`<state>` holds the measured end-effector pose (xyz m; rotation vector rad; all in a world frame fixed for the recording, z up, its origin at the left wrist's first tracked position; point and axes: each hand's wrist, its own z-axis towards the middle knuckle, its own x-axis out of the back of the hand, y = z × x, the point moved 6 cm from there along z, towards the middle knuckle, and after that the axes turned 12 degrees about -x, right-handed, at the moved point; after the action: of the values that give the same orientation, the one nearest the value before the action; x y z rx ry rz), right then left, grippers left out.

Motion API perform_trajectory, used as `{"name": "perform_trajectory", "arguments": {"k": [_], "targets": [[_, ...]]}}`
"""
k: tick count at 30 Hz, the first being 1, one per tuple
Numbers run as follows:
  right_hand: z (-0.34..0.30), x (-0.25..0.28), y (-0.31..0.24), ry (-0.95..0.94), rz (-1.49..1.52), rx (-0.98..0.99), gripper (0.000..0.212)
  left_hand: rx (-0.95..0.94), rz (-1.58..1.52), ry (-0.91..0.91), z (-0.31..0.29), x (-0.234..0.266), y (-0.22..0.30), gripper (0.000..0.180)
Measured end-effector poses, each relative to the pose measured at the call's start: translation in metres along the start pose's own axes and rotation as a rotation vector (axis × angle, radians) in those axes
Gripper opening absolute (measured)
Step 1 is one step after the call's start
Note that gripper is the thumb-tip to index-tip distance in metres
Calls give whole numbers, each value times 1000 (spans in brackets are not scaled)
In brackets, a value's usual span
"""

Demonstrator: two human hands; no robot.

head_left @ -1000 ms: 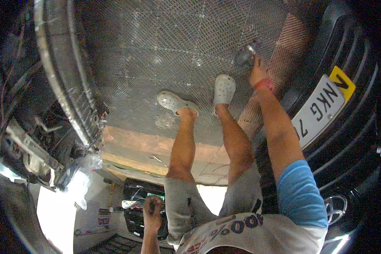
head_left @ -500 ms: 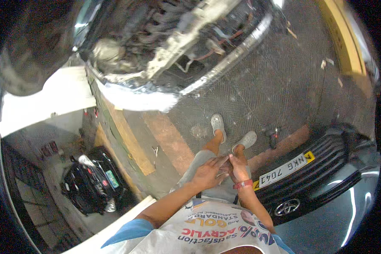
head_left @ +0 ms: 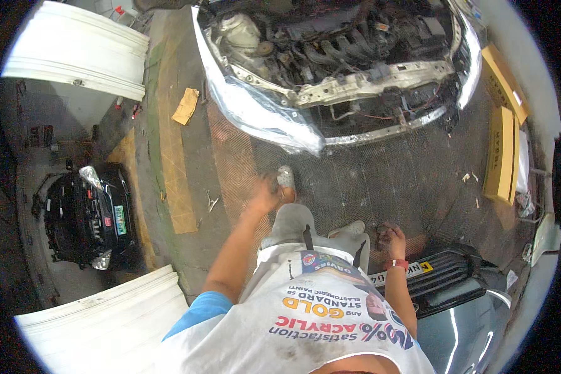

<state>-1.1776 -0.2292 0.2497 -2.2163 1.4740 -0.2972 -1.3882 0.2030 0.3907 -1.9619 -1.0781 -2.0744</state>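
My left hand (head_left: 266, 194) hangs low beside my left shoe (head_left: 285, 177), its fingers dark and smeared, so their pose is unclear. On the other side, my right hand (head_left: 389, 239), with a red band at the wrist, hangs above the black grille (head_left: 449, 277) of a detached car front. Its fingers look loosely bent and apart, and I make out nothing held in them; a dark shape lies behind them. Ahead stands a car with its engine bay (head_left: 343, 43) exposed, its front bumper cover off and a pale crossmember (head_left: 374, 84) showing.
A black car front (head_left: 90, 218) with a headlight at each end is at the left, between white panels (head_left: 75, 50). Long brown cardboard boxes (head_left: 500, 153) stand by the right wall. A brown paper piece (head_left: 186, 106) and small scraps litter the dark, patterned floor.
My hands, together in front of me before, have parted: the left swung out to the left, the right to the right. My view has turned, and the exposed engine bay appears further right.
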Motion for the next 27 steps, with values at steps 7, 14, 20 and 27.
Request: {"name": "perform_trajectory", "arguments": {"k": [7, 14, 20, 27], "targets": [[15, -105, 9, 74, 103, 61, 24, -236, -19, 259, 127, 87, -138, 41], [-46, -272, -13, 242, 180, 11, 30, -420, 65, 154, 273, 99, -227, 43], [-65, -309, 8, 340, 266, 68, 19, -546, 133, -13, 319, 94, -247, 33], [-45, -326, 21, 409, 65, 77, 29, -718, 93, 44, 319, 86, -257, 21]]}}
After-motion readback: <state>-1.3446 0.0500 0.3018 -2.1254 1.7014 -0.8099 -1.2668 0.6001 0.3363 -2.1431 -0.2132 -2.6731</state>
